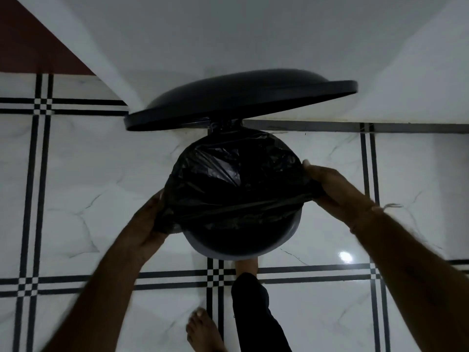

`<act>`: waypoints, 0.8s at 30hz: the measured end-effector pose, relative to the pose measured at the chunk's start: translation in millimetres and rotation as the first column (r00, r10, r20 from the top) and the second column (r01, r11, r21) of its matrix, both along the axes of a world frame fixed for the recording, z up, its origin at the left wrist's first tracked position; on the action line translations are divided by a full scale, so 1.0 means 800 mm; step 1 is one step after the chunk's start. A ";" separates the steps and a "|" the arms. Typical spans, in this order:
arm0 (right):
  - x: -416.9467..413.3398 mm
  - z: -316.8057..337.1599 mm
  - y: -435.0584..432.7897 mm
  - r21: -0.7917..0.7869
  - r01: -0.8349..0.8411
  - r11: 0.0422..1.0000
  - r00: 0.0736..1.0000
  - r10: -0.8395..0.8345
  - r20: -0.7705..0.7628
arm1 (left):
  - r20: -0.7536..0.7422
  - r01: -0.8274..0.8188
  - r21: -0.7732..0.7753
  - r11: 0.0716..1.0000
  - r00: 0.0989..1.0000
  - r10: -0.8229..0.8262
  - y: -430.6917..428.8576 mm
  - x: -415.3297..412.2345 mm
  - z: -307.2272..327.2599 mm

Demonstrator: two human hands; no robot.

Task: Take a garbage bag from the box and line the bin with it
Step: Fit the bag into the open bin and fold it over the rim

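A round bin [286, 240] stands on the tiled floor against the wall, seen from above, with its dark lid [241, 97] raised behind it. A black garbage bag [236, 179] is spread over the bin's mouth and folded over the far and side rim; the near rim shows bare grey. My left hand [146, 224] grips the bag's edge at the bin's left side. My right hand [335, 189] grips the bag's edge at the right side. The bag's hem is stretched taut between both hands. No box is in view.
A white wall [253, 34] rises just behind the bin. White marble-look floor tiles with black stripe borders [76, 174] surround it. My right foot [247, 266] is under the bin's front, at the pedal; my left foot [203, 331] stands nearer on the floor.
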State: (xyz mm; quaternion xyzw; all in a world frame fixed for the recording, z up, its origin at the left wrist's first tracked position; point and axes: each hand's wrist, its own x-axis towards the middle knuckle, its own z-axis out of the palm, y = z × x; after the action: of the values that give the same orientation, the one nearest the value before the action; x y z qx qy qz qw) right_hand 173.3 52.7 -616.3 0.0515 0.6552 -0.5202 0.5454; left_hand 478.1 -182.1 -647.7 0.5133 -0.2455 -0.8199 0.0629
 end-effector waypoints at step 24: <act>0.115 0.003 0.079 0.106 0.463 0.880 0.826 -0.471 0.309 | -0.037 -0.172 0.340 0.925 0.980 0.196 0.130 0.052 0.014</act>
State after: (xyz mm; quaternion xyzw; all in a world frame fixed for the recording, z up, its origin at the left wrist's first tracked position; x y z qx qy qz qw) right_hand 265.1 116.0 -613.7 0.3025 0.5301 -0.6132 0.5015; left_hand 519.6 -78.4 -636.7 0.5081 -0.0510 -0.8577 0.0600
